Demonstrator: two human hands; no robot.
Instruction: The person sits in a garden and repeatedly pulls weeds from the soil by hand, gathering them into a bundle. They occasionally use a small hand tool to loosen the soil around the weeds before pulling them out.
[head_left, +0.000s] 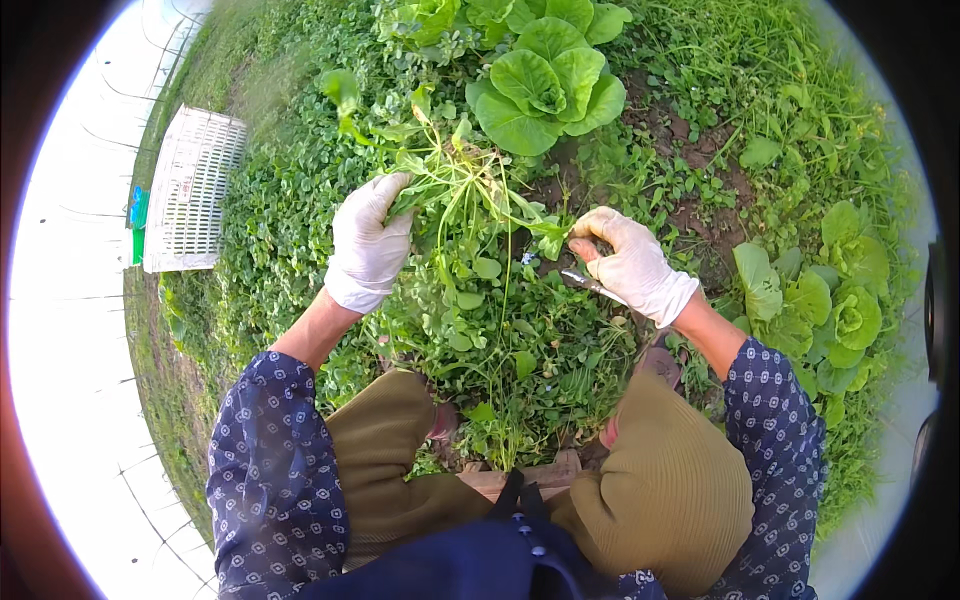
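Note:
My left hand (371, 236), in a thin white glove, grips one side of a leafy plant (469, 184) with long, thin stems spreading from its middle. The plant hangs above the ground cover, and some of its leaves are yellowed. My right hand (630, 259), gloved too, has its thumb and forefinger at a leaf tip on the plant's right side. The same hand holds a small knife (589, 283), its blade pointing left below the fingers; the handle is hidden in the palm. Just beyond the plant grows a large green lettuce-like head (544, 94).
A white slatted plastic crate (196, 187) stands at the left, with something green and blue (138, 225) behind it. More leafy heads (817, 296) grow at the right. Low weeds (555, 352) cover the ground between my feet, with bare soil (712, 195) at the right.

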